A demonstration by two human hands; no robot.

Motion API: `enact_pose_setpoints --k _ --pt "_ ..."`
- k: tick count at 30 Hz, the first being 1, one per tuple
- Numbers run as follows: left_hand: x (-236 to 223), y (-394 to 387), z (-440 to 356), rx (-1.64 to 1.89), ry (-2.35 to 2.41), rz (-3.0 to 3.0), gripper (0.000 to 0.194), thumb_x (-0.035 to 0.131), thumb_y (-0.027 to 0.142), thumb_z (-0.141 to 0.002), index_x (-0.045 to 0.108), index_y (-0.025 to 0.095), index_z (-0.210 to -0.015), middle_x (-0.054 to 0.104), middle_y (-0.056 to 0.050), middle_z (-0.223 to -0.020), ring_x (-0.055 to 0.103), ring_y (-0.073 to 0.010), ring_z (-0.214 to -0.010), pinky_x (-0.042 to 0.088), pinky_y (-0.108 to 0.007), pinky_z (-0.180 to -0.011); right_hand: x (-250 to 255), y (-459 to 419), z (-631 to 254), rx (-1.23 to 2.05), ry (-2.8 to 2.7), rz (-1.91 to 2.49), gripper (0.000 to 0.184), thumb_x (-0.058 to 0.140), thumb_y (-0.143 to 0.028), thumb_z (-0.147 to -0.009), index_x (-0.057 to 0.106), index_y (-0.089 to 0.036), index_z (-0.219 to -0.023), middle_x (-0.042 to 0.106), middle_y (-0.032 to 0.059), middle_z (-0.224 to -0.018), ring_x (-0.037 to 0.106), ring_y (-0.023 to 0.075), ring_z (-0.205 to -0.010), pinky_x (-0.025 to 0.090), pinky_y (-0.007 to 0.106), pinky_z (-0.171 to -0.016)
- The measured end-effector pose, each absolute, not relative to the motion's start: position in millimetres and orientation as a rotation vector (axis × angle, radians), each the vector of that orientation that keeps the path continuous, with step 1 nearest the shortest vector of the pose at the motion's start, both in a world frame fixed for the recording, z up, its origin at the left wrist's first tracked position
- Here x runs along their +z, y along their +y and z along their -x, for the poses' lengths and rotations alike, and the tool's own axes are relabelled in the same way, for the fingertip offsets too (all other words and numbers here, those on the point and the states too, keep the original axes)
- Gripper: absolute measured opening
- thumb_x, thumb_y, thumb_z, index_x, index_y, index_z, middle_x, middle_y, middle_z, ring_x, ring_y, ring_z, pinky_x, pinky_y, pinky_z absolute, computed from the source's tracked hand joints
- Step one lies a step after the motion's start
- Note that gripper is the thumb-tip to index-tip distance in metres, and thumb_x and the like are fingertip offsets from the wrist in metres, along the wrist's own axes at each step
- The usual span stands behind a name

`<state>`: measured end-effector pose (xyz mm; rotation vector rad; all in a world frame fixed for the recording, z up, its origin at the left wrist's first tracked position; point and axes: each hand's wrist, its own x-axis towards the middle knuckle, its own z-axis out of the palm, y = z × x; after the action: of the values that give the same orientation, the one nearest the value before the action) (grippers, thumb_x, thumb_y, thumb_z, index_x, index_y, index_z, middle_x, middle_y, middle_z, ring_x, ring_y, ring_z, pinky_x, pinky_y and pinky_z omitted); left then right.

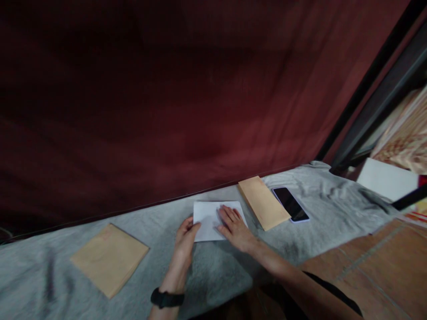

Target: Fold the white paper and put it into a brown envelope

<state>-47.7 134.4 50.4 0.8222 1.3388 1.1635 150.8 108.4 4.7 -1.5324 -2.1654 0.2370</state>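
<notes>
A white sheet of paper (208,222), possibly folded, lies on the grey cloth in front of me. My left hand (186,233) grips its left edge, thumb on top and fingers at the side. Spread flat on the paper's right half is my right hand (235,229), palm down with fingers stretched out. Just right of the paper rests a brown envelope (265,202), set at a slant. Further left, a stack of brown envelopes (110,260) sits on the cloth, turned cornerwise.
A phone (291,204) with a dark screen lies beside the right envelope. Grey cloth (213,266) covers the narrow surface. Behind it hangs a dark red curtain (200,111). Dark metal posts (367,84) rise at the right, above a tiled floor (383,266).
</notes>
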Motion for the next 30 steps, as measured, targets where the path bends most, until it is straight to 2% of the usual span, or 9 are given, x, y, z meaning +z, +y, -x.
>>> enact_pose_setpoints --k 2,4,8,11,14,19,24,27,30 --pt "61.8 134.8 47.2 1.220 1.297 -0.741 0.052 0.082 0.032 -0.050 0.067 0.018 -0.097 0.071 0.001 -0.073 0.064 -0.0169 -0.063 0.049 -0.028 -0.062 14.4 101.2 -151.8 0.268 -2.279 1.352 0.072 0.053 -0.046 -0.098 0.024 -0.019 -0.159 0.028 0.0140 -0.164 0.028 0.0258 -0.150 0.022 0.052 -0.124" --pt "71.0 135.3 47.3 1.238 1.248 -0.688 0.055 0.083 0.031 -0.050 0.067 0.017 -0.100 0.072 0.001 -0.075 0.065 -0.0164 -0.064 0.049 -0.027 -0.062 22.5 96.5 -155.2 0.268 -2.315 1.283 0.072 0.059 -0.038 -0.095 0.028 -0.019 -0.158 0.031 0.0133 -0.163 0.032 0.0266 -0.148 0.022 0.051 -0.124" --pt "79.3 137.3 48.6 1.260 1.088 -0.634 0.045 0.080 0.042 -0.064 0.067 0.018 -0.100 0.073 -0.003 -0.086 0.068 -0.0171 -0.074 0.052 -0.027 -0.065 37.1 99.8 -166.5 0.467 -2.001 1.281 0.048 0.048 -0.017 -0.095 0.054 -0.023 -0.142 0.062 0.0092 -0.140 0.057 0.0233 -0.128 0.043 0.044 -0.112" --pt "77.8 138.1 48.0 1.275 1.113 -0.614 0.036 0.073 0.047 -0.077 0.067 0.020 -0.101 0.073 -0.007 -0.099 0.069 -0.0200 -0.095 0.054 -0.030 -0.078 47.0 107.7 -172.1 0.783 -1.521 1.195 0.031 0.051 -0.034 -0.098 0.070 -0.023 -0.119 0.075 0.0061 -0.112 0.069 0.0248 -0.104 0.054 0.041 -0.094" --pt "75.9 136.0 43.9 1.263 1.188 -0.658 0.039 0.080 0.040 -0.072 0.068 0.022 -0.105 0.072 -0.007 -0.111 0.066 -0.0213 -0.109 0.052 -0.030 -0.085 51.4 112.6 -172.9 1.121 -1.046 1.131 0.038 0.067 -0.053 -0.085 0.074 -0.019 -0.100 0.077 0.0059 -0.090 0.071 0.0247 -0.079 0.056 0.037 -0.072" --pt "75.7 128.2 37.9 1.057 1.078 -0.845 0.051 0.084 0.040 -0.065 0.069 0.018 -0.108 0.076 -0.008 -0.100 0.070 -0.0227 -0.093 0.051 -0.030 -0.080 39.7 114.4 -169.3 1.425 -0.753 1.049 0.047 0.084 -0.052 -0.066 0.072 -0.016 -0.093 0.075 0.0055 -0.079 0.067 0.0212 -0.066 0.053 0.033 -0.064" --pt "60.4 123.5 42.8 0.910 1.211 -0.948 0.042 0.082 0.037 -0.060 0.070 0.018 -0.096 0.075 -0.002 -0.081 0.068 -0.0189 -0.070 0.049 -0.027 -0.065 10.0 117.6 -167.5 1.354 -0.873 1.191 0.035 0.075 -0.044 -0.070 0.070 -0.020 -0.096 0.074 0.0025 -0.079 0.065 0.0209 -0.066 0.052 0.032 -0.062" --pt "47.7 122.3 45.6 0.879 1.278 -0.971 0.037 0.080 0.036 -0.057 0.068 0.020 -0.087 0.073 -0.001 -0.075 0.067 -0.0192 -0.064 0.047 -0.027 -0.059 -7.4 120.7 -169.0 1.174 -1.101 1.314 0.032 0.063 -0.035 -0.076 0.067 -0.022 -0.105 0.074 0.0020 -0.090 0.068 0.0223 -0.078 0.056 0.034 -0.070" --pt "39.6 120.4 46.6 0.846 1.333 -0.987 0.033 0.078 0.034 -0.055 0.066 0.020 -0.082 0.072 -0.001 -0.070 0.066 -0.0199 -0.061 0.045 -0.027 -0.056 -19.6 122.3 -170.5 0.931 -1.346 1.430 0.042 0.053 -0.025 -0.079 0.061 -0.022 -0.120 0.073 0.0048 -0.106 0.068 0.0241 -0.095 0.057 0.036 -0.083"
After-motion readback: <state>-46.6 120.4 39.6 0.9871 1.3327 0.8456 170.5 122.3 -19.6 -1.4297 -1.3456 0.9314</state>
